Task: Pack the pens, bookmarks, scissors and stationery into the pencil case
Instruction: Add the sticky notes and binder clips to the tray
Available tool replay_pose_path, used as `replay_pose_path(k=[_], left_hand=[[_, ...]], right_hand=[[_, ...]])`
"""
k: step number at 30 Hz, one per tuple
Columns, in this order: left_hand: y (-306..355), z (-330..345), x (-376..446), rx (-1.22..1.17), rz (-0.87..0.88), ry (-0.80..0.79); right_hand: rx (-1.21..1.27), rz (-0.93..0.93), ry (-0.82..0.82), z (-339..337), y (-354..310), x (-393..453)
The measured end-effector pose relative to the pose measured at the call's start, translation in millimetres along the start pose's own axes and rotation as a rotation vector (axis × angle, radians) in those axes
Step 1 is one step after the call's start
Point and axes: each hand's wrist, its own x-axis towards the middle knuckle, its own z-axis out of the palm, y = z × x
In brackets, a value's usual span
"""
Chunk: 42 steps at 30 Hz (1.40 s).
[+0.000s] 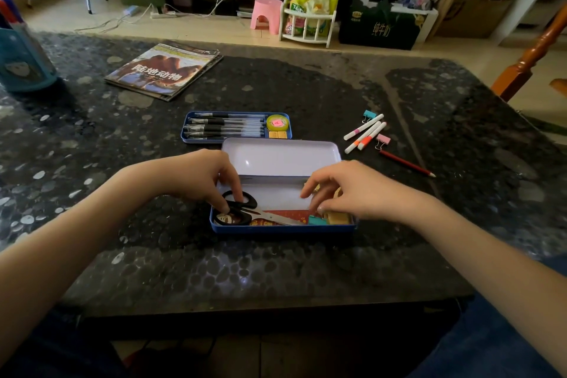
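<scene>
magazine [162, 70] titled 陆地动物, dark box [379, 29] reading 纯牛奶

Scissors [245, 211] in the open pencil case [282, 228], pen tray [236, 127] just behind, markers [365, 132] to its right.

Dim foreground, daylight from behind, glare on table [306, 95], wide-angle edge distortion
</scene>
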Motion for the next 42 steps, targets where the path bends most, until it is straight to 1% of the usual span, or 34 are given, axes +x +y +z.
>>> replay_pose_path(k=[1, 3, 6, 9, 11, 14, 20, 24, 26, 30, 36, 39, 40, 41, 42], left_hand=[[0, 0, 0, 0.001, 0.000, -0.001], [0, 0, 0, 0.001, -0.002, -0.004], [0, 0, 1, 0.002, -0.002, -0.003], [-1, 0, 1, 0.001, -0.004, -0.005], [-1, 0, 1, 0.001, -0.006, -0.008], [-1, 1, 1, -0.008, -0.001, 0.000], [-3, 1, 1, -0.016, 0.004, 0.001], [-4, 3, 1, -0.025, 0.011, 0.013], [-4, 3, 0, -0.029, 0.013, 0.016], [-2, 2, 0, -0.028, 0.007, 0.011], [0, 2, -2, -0.031, 0.001, 0.009], [0, 2, -2, -0.034, 0.002, 0.005], [0, 1, -2, -0.035, 0.003, 0.004], [0, 1, -2, -0.036, 0.003, 0.003], [0, 1, -2, -0.037, 0.002, 0.001]], right_hand=[[0.035, 0.001, 0.045, -6, 1, 0], [0.066, 0.015, 0.193, -20, 5, 0], [-0.106, 0.074, 0.434, -35, 24, 6], [-0.311, 0.228, 0.553, -37, 56, 21], [-0.424, 0.311, 0.586, -36, 75, 29], [-0.529, 0.356, 0.585, -32, 93, 37], [-0.523, 0.441, 0.681, -37, 111, 46], [-0.499, 0.481, 0.581, -37, 119, 51], [-0.503, 0.453, 0.614, -37, 120, 53], [-0.519, 0.331, 0.712, -37, 120, 51], [-0.476, 0.228, 0.815, -34, 107, 46], [-0.299, 0.110, 0.893, -40, 82, 38], [-0.214, 0.063, 0.882, -41, 70, 34], [-0.133, 0.016, 0.837, -42, 57, 30], [-0.062, -0.029, 0.755, -41, 44, 25]])
